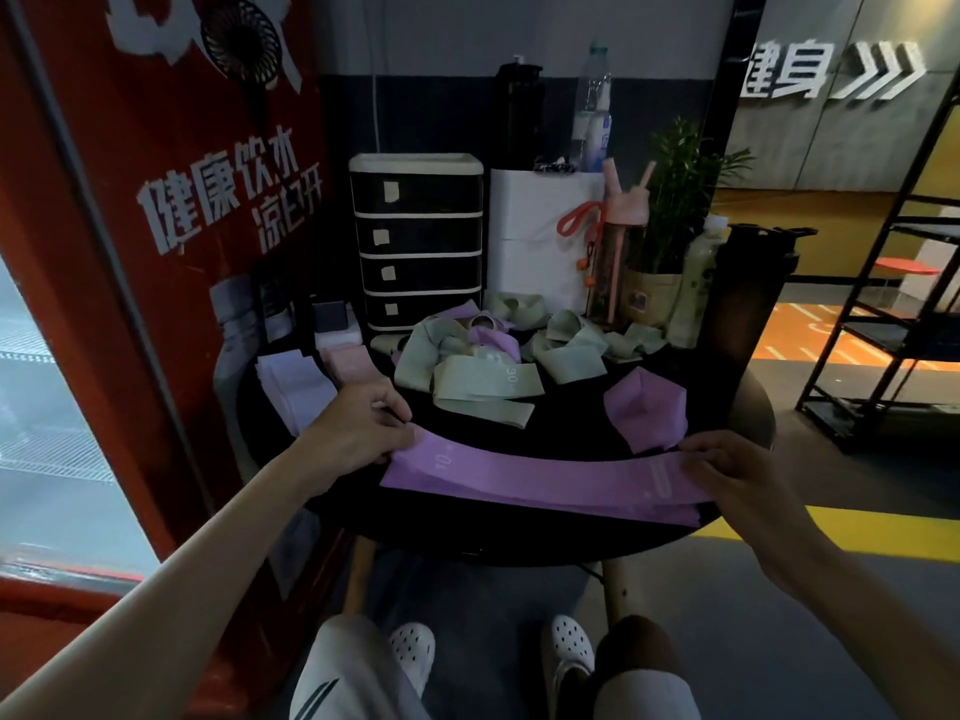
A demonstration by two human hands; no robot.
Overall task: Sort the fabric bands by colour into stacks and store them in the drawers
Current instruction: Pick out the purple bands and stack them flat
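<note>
Hands: left hand (363, 433) and right hand (727, 467) each grasp an end of purple band (545, 478) | near table (519, 537) edge | green bands (483, 376) piled farther back

a flat purple band (540, 483) lies along the table's near edge, green bands (485, 379) heaped before the closed drawers (418, 241).

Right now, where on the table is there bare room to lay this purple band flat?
Bare tabletop lies between the green bands and the purple band held by the left hand and right hand. The back by the drawers and bottles is crowded; folded stacks fill the left.
</note>
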